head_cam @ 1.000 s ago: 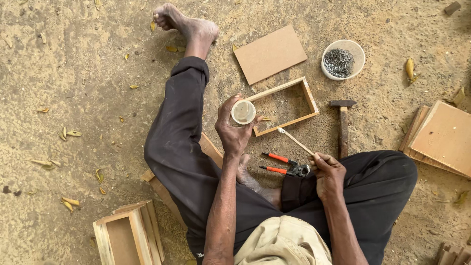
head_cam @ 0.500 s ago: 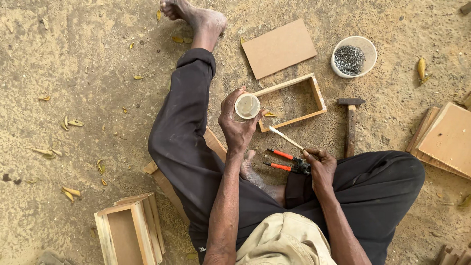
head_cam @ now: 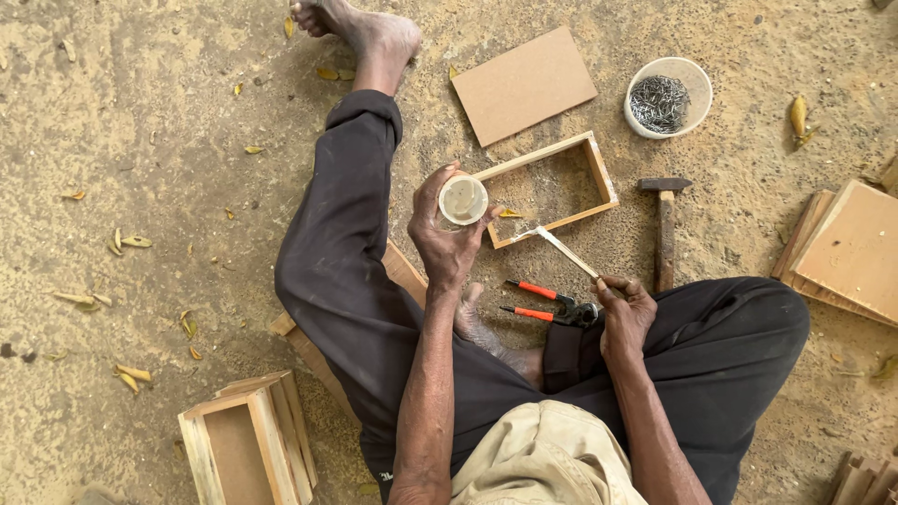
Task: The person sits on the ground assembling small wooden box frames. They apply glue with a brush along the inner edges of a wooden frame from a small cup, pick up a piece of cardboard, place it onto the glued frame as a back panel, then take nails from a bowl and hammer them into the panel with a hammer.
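The left hand (head_cam: 447, 238) grips a small round container (head_cam: 463, 199), held at the 9 o'clock end of the wooden frame (head_cam: 550, 190) on the ground. The right hand (head_cam: 625, 313) pinches a thin stick (head_cam: 568, 252), tip at the frame's near edge. Judged step: applying paste; reloading the stick needs a steady dip.

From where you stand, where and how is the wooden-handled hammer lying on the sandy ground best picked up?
Grip the wooden-handled hammer around the middle of its handle, coming from above. It lies flat, dark metal head pointing away from the person, handle end near the right knee. The handle is bare on both sides, and the right hand is closest to it.
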`<state>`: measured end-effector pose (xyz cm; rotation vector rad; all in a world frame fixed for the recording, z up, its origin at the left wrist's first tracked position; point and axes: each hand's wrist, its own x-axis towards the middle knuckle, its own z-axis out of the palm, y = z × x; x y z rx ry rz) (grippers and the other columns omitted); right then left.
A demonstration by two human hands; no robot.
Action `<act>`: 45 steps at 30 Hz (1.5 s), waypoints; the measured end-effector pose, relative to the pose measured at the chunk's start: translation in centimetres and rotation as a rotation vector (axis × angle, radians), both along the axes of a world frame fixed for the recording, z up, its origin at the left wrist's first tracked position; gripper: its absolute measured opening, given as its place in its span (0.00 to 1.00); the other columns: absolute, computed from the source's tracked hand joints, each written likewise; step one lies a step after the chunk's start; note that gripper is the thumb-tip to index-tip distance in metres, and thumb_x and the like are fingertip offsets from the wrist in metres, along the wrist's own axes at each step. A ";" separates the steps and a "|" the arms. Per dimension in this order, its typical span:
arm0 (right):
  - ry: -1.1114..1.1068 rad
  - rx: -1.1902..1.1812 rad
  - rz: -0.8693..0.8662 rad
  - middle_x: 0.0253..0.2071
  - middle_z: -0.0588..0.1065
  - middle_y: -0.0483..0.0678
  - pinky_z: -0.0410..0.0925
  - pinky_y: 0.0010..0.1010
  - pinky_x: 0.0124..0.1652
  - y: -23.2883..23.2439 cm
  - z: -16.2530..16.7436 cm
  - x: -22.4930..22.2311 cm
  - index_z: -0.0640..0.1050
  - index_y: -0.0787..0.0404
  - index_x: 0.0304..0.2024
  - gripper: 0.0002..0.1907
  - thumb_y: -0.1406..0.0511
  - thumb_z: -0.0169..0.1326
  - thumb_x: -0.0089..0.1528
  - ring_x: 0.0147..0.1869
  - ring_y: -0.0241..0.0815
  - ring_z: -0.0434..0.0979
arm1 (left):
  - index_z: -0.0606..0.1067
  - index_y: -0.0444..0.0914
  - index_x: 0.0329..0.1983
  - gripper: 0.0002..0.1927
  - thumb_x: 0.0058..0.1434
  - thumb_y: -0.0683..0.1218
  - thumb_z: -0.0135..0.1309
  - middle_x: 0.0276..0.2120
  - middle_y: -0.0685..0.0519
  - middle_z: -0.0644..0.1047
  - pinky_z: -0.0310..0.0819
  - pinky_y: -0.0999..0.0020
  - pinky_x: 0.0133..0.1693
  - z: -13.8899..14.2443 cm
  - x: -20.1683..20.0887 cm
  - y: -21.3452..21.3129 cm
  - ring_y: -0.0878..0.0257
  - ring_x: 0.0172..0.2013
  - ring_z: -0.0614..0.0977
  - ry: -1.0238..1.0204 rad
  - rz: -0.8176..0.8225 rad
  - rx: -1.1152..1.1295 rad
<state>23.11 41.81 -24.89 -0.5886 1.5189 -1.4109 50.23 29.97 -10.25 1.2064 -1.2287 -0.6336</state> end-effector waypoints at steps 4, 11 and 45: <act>-0.003 -0.012 -0.049 0.39 0.79 0.51 0.76 0.28 0.44 -0.1 0.0 -0.2 0.77 0.65 0.39 0.06 0.79 0.57 0.63 0.42 0.39 0.82 | 0.70 0.40 0.65 0.37 0.53 0.39 0.74 0.60 0.49 0.71 0.82 0.64 0.61 -0.1 0.3 -0.2 0.58 0.60 0.77 0.074 -0.022 -0.021; 0.023 -0.011 -0.134 0.40 0.79 0.50 0.76 0.26 0.42 -0.6 0.0 -0.3 0.77 0.65 0.39 0.06 0.78 0.57 0.64 0.42 0.37 0.82 | 0.70 0.40 0.65 0.36 0.55 0.36 0.72 0.59 0.49 0.71 0.86 0.66 0.57 0.3 0.7 -0.6 0.60 0.59 0.78 0.105 -0.036 -0.011; 0.142 0.028 -0.331 0.33 0.75 0.45 0.60 0.19 0.27 -2.4 0.7 1.6 0.80 0.70 0.48 0.08 0.77 0.57 0.66 0.29 0.27 0.68 | 0.71 0.40 0.64 0.37 0.52 0.43 0.75 0.59 0.49 0.74 0.82 0.63 0.62 -0.1 2.5 -1.3 0.58 0.59 0.79 0.043 0.004 -0.014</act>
